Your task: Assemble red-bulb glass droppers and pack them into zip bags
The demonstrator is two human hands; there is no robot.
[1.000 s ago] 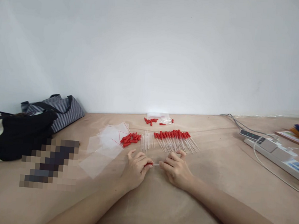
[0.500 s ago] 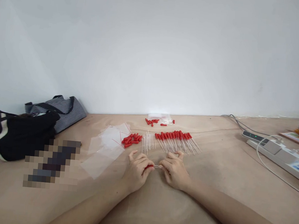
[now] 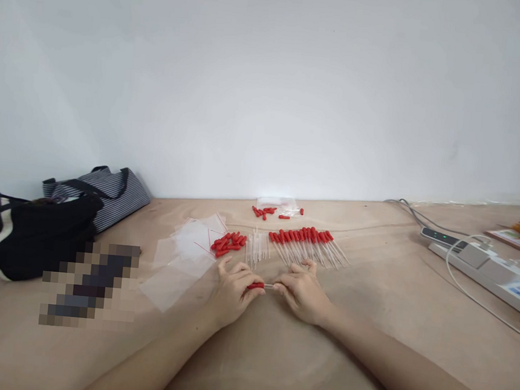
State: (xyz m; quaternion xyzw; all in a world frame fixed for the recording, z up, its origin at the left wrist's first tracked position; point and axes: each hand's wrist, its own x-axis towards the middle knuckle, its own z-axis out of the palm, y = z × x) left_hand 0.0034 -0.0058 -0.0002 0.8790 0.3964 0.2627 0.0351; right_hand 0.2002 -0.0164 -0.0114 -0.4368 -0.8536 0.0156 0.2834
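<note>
My left hand (image 3: 235,296) pinches a red rubber bulb (image 3: 255,285) between thumb and fingers. A thin clear dropper tube (image 3: 269,286) runs from the bulb to my right hand (image 3: 301,293), whose fingertips are closed on its other end. How deep the tube sits in the bulb is hidden. Just beyond my hands lie a pile of loose red bulbs (image 3: 228,244), a group of bare clear tubes (image 3: 258,246) and a row of droppers (image 3: 308,239) with red bulbs on their ends.
Clear zip bags (image 3: 187,246) lie left of the bulbs. More red bulbs (image 3: 265,212) and a plastic bag (image 3: 276,205) are near the wall. A striped bag (image 3: 118,198) and black bag (image 3: 47,237) stand left; a power strip (image 3: 490,273) with cables lies right.
My left hand has shifted slightly left, and more of the red bulb shows between its fingers. My right hand has moved a little left too, still holding the tube.
</note>
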